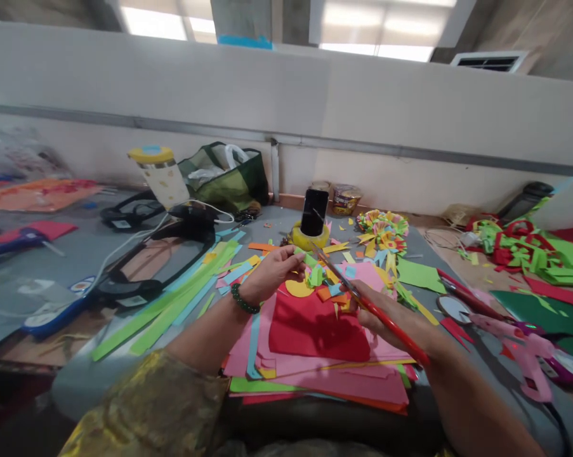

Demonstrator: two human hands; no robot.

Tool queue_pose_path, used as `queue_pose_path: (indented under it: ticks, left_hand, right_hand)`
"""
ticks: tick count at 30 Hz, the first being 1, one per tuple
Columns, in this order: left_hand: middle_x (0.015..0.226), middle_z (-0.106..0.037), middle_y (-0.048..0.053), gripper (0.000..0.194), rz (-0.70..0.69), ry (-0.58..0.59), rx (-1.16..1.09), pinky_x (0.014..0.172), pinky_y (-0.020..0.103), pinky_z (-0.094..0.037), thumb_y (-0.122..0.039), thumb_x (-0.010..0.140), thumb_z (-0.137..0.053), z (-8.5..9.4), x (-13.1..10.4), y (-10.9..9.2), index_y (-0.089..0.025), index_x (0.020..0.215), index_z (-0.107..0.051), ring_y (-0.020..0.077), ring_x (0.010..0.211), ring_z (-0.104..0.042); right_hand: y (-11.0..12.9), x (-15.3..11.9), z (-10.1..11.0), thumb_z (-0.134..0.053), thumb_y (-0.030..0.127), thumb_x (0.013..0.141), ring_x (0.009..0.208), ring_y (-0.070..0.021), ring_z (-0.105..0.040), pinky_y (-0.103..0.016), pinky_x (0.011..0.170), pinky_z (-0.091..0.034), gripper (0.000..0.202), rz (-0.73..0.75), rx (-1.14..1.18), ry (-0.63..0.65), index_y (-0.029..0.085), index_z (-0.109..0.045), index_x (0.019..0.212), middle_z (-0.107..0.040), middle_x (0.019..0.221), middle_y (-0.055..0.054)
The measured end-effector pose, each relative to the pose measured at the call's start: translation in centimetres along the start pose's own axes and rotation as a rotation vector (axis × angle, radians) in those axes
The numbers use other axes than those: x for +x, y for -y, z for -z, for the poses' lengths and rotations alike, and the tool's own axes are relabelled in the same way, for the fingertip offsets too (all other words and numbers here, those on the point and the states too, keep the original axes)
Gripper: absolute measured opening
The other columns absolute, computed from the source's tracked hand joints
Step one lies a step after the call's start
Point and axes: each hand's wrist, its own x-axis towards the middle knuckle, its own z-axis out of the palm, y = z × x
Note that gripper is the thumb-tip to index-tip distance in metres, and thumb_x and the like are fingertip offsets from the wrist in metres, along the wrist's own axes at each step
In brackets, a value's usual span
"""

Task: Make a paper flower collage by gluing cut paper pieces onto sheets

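My left hand [286, 263], with a dark green bead bracelet on its wrist, is raised over the pile of paper. Its fingertips pinch a small light green paper piece [308, 257]. In my right hand [386, 311] is a long, slim red-handled tool [386, 320] with a thin metal end; its exact kind is not clear. The metal end points up and left, close to the green piece. Below both hands lies a red sheet [309, 330] on a stack of pink sheets [324, 377]. Small coloured paper scraps [334, 292] are scattered beyond it.
A phone [313, 212] stands in a yellow tape roll [309, 238] ahead. Green paper strips [172, 304] lie left, near a tumbler [160, 178] and black frames. Folded paper flowers [384, 228] sit back right. A pink glue gun [519, 349] and its cord are at right.
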Motion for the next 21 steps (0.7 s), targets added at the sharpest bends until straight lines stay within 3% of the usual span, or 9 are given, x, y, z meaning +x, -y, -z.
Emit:
queue_pose_path:
  ticks: [8,13,21]
  left_hand:
    - [0.052,-0.055,-0.006,0.032,0.067,-0.107,-0.092,0.057,0.020,-0.052,-0.031,0.078,-0.075,-1.0,-0.1,0.1,-0.017,0.061,-0.051,0.0053,0.045,-0.051]
    - [0.054,-0.059,-0.005,0.032,0.072,-0.117,-0.109,0.059,0.020,-0.055,-0.030,0.076,-0.077,-1.0,-0.1,0.3,-0.016,0.062,-0.052,0.0056,0.047,-0.056]
    - [0.054,-0.061,-0.003,0.028,0.088,-0.119,-0.117,0.058,0.020,-0.054,-0.026,0.075,-0.078,-0.8,0.0,0.5,-0.015,0.063,-0.056,0.0069,0.048,-0.060]
  right_hand:
    - [0.5,0.5,-1.3,-0.027,0.081,0.088,0.070,-0.0207,-0.055,-0.035,0.069,-0.049,0.071,-0.003,-0.028,-0.001,0.021,-0.057,0.111,-0.060,0.082,-0.005]
    - [0.2,0.5,-1.7,-0.035,0.071,0.093,0.068,-0.0190,-0.054,-0.032,0.067,-0.050,0.059,0.008,-0.008,-0.005,0.022,-0.059,0.115,-0.060,0.080,-0.003]
    - [0.2,0.6,-1.8,-0.032,0.071,0.094,0.071,-0.0191,-0.055,-0.032,0.067,-0.049,0.059,0.006,-0.009,-0.007,0.022,-0.059,0.114,-0.062,0.084,-0.005]
